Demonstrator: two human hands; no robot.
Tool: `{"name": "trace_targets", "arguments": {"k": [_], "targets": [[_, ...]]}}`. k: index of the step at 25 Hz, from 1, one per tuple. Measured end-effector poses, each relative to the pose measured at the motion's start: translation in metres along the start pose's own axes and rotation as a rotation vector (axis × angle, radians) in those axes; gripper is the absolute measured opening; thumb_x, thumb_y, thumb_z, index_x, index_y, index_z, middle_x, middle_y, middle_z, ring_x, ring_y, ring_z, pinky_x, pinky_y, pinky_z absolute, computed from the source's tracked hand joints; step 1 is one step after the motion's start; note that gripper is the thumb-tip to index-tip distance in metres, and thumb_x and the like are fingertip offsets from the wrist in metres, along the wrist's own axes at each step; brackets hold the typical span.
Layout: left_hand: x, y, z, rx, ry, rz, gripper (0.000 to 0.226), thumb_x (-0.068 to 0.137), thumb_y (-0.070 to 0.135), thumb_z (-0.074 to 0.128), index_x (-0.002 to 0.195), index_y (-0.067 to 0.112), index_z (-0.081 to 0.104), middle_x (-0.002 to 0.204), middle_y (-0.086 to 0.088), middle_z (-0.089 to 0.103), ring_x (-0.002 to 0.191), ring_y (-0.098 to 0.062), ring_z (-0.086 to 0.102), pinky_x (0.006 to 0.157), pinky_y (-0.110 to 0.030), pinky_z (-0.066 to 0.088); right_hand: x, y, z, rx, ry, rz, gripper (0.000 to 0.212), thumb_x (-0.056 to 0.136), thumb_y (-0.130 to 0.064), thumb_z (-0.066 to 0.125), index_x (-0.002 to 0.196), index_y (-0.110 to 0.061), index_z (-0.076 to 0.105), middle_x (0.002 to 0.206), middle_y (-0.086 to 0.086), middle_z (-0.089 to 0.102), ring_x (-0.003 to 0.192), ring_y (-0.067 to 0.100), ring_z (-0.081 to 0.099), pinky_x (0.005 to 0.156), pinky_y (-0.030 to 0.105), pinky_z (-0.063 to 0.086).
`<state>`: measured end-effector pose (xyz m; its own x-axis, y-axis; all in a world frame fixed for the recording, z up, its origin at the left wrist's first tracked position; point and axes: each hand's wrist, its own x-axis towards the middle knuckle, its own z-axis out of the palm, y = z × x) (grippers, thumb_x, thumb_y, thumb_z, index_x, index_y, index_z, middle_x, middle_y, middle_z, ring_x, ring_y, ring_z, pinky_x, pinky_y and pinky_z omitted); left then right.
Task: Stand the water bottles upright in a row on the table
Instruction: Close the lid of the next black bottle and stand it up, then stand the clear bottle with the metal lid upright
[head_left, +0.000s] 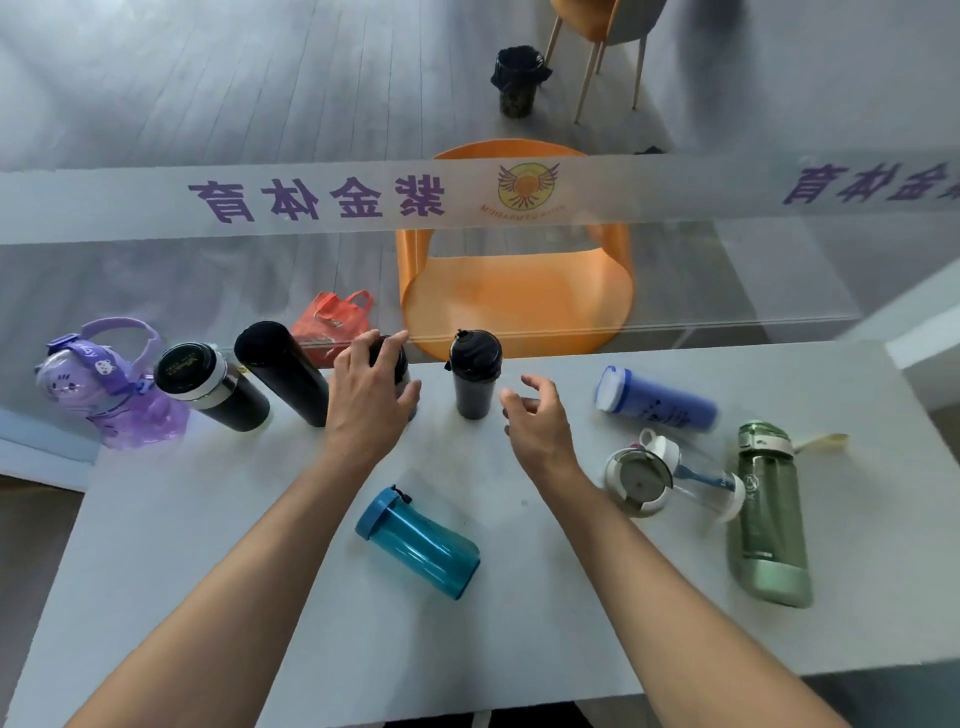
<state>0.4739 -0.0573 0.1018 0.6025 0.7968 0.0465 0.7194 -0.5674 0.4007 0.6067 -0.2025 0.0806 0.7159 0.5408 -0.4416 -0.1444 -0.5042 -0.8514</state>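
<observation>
Your left hand (371, 400) is wrapped over the top of a dark bottle (396, 358) at the back of the desk (208, 545) — that grip is closed on it, and the hand hides most of the bottle. Your right hand (535, 415) hovers just right of the black flip-top bottle (474, 374), fingers curled but apart, gripping nothing.

Upright along the far edge, left to right: the purple bottle (111, 384) with its strap, the black flask (213, 387) with a white ring, the tall black bottle (283, 374), the one under your left hand, then the flip-top.

Four bottles lie on their sides. The teal bottle (418, 543) lies between your forearms, near the front. To the right lie the blue bottle (657, 400), the clear bottle (670, 480) with its lid flipped open, and the green bottle (771, 514) — the last two touching or very close.
</observation>
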Motion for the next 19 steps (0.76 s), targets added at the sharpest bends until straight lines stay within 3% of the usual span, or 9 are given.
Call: {"name": "trace_targets", "arguments": {"k": [5, 9, 12, 15, 19], "targets": [[-0.053, 0.041, 0.007, -0.196, -0.020, 0.166, 0.037, 0.091, 0.021, 0.061, 0.127, 0.021, 0.056, 0.133, -0.005, 0.050, 0.115, -0.028, 0.049, 0.099, -0.039, 0.045, -0.052, 0.056, -0.036, -0.077, -0.071, 0.011, 0.016, 0.093, -0.027, 0.056, 0.103, -0.022, 0.068, 0.094, 0.000, 0.072, 0.085, 0.014, 0.070, 0.081, 0.035, 0.058], [-0.091, 0.081, 0.034, -0.358, -0.199, 0.203, 0.028, 0.096, 0.026, 0.056, 0.124, 0.023, 0.058, 0.128, 0.000, 0.057, 0.112, -0.020, 0.055, 0.094, -0.029, 0.046, -0.080, 0.106, -0.075, -0.007, 0.017, 0.208, 0.015, 0.093, -0.013, 0.055, 0.089, -0.012, 0.069, 0.073, 0.004, 0.066, 0.065, 0.018, 0.063, 0.062, 0.030, 0.049], [-0.108, 0.104, 0.055, -0.386, -0.343, 0.176, 0.028, 0.098, 0.033, 0.050, 0.126, 0.030, 0.054, 0.126, 0.005, 0.060, 0.109, -0.015, 0.058, 0.095, -0.037, 0.052, -0.083, 0.127, -0.111, 0.054, 0.200, 0.340, 0.017, 0.093, -0.010, 0.052, 0.089, -0.004, 0.068, 0.069, 0.009, 0.064, 0.062, 0.024, 0.062, 0.059, 0.033, 0.050], [-0.114, 0.128, 0.078, -0.396, -0.478, 0.116, 0.038, 0.099, 0.038, 0.048, 0.136, 0.030, 0.048, 0.133, 0.005, 0.057, 0.113, -0.014, 0.059, 0.098, -0.036, 0.051, -0.068, 0.129, -0.139, 0.132, 0.328, 0.291, 0.017, 0.097, -0.020, 0.053, 0.102, -0.008, 0.064, 0.079, 0.009, 0.066, 0.069, 0.026, 0.068, 0.067, 0.043, 0.058], [-0.115, 0.164, 0.109, -0.566, -0.552, -0.194, 0.047, 0.097, 0.036, 0.053, 0.142, 0.021, 0.045, 0.135, -0.001, 0.056, 0.107, -0.013, 0.063, 0.093, -0.028, 0.049, -0.045, 0.121, -0.157, 0.196, 0.178, 0.202, 0.019, 0.097, -0.032, 0.059, 0.114, -0.023, 0.057, 0.097, 0.000, 0.065, 0.079, 0.023, 0.073, 0.076, 0.046, 0.060]]}}
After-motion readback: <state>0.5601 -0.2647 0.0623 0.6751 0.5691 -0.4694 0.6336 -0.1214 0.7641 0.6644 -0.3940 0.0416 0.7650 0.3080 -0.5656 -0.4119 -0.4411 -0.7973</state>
